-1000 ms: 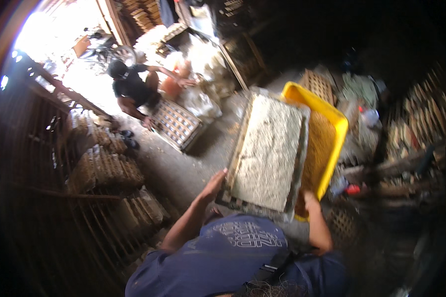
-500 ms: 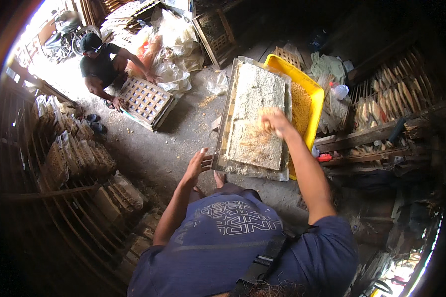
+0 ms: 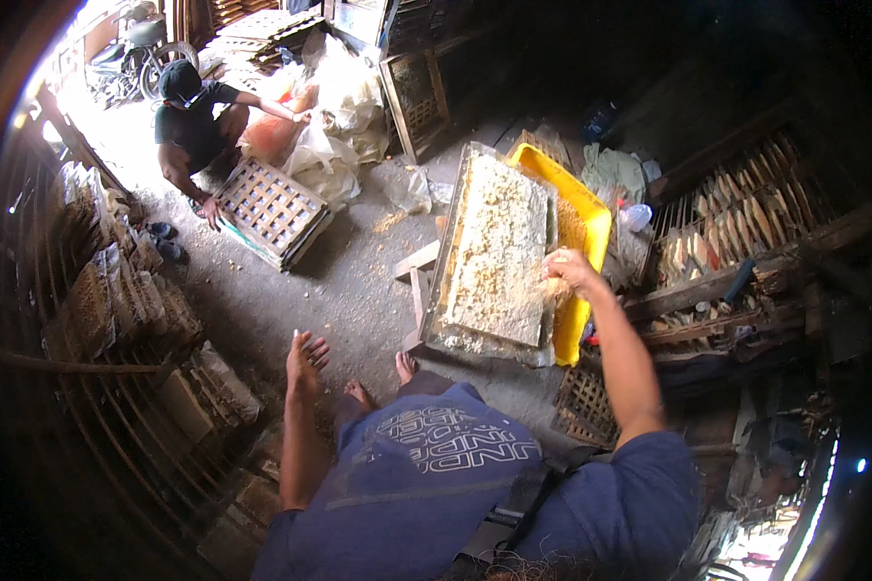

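A pale, flat slab point(image 3: 489, 300) lies on a dark-edged board, with crumbly tan beans point(image 3: 504, 208) strewn over its top. Close to the slab's right edge, my right hand point(image 3: 574, 271) has its fingers curled around some tan beans, slightly blurred. Just beyond it, a yellow plastic crate point(image 3: 599, 228) holds loose tan beans, partly covered by the board. My left hand point(image 3: 307, 358) is held out above the floor, apart from the board, its fingers spread and nothing in it.
At far left, a person point(image 3: 189, 111) crouches beside stacked lattice trays point(image 3: 266, 208). Clear plastic bags point(image 3: 334, 107) are heaped behind. Slatted racks with wrapped slabs point(image 3: 746, 223) stand at right, and more slabs point(image 3: 116, 300) at left. A wooden support point(image 3: 419, 281) juts from under the board.
My right hand has moved from over the slab to its right edge. Beans now cover more of the slab. My left hand has drawn left, away from the board.
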Demonstrator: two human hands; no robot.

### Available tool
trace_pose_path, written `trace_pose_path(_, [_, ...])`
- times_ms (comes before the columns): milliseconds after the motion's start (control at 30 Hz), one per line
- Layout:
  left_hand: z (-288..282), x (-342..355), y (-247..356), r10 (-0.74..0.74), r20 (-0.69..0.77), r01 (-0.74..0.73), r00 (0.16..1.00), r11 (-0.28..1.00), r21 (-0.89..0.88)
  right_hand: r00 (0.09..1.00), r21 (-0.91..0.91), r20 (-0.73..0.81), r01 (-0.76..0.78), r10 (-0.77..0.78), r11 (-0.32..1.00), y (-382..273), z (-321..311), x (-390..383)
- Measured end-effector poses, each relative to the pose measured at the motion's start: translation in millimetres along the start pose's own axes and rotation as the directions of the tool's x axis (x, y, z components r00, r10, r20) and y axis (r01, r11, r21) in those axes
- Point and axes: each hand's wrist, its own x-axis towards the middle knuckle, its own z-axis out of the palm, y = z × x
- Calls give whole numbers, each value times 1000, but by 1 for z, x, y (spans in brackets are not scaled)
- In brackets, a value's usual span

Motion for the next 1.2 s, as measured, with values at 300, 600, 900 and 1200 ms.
trace_pose_path(300, [23, -4, 28, 119, 28, -119, 993, 993, -8, 764, -293, -533, 238, -365, 926, 45, -86, 165])
trace_pose_path(600, [117, -14, -11, 80, 75, -80, 994, 997, -8, 718, -838, -411, -55, -561, 543, -33, -126, 259])
trace_pose_path(900, [205, -34, -44, 15, 144, -43, 989, 981, 189, 582, -307, -673, 342, -457, 888, 15, -100, 202])
trace_pose_path(1200, [252, -12, -66, 7, 247, -98, 969, 929, 357, 768, -184, -99, -639, 633, 747, 315, -13, 31])
